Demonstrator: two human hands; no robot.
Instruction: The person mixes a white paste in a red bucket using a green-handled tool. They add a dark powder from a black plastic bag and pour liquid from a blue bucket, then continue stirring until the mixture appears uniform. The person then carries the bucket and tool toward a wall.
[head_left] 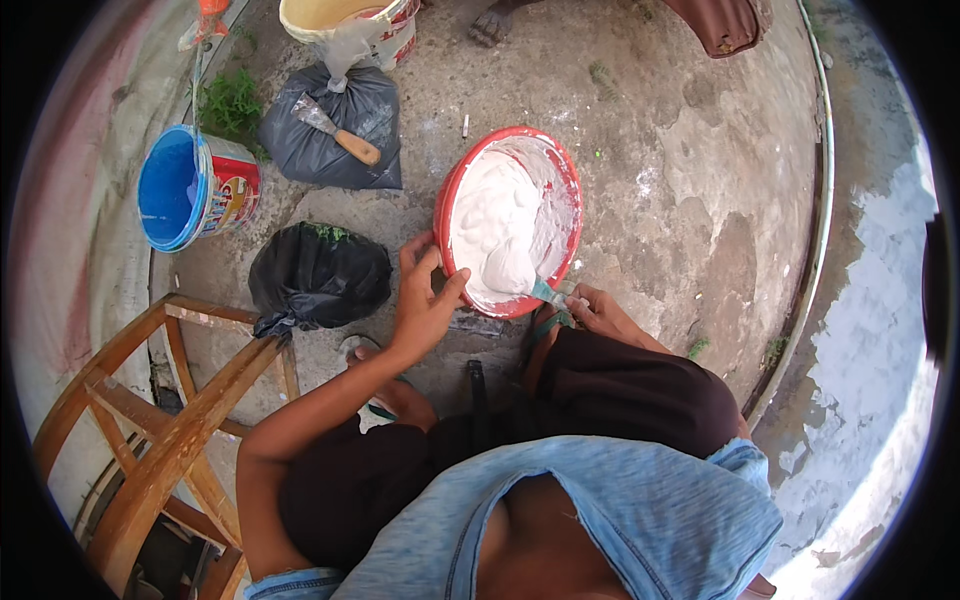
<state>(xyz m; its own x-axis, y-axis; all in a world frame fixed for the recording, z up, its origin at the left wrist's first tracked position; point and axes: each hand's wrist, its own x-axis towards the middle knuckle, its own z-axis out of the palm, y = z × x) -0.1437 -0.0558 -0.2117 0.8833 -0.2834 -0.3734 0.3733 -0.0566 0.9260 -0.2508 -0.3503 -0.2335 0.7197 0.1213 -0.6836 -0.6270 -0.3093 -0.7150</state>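
My left hand (420, 305) gripped the rim of the red basin (447, 200) on the ground; my right hand (600, 312) was closed around the trowel (520, 275), the white paste (495, 215) apparently well mixed, none applied yet

Head-worn fisheye view, steeply downward.

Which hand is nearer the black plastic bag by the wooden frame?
Left. The left hand grips the red basin rim just right of the black bag; the right hand is beyond the basin, holding a scraper.

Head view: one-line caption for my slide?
Left hand steadies a red plastic basin of white paste; right hand works a putty knife in it.
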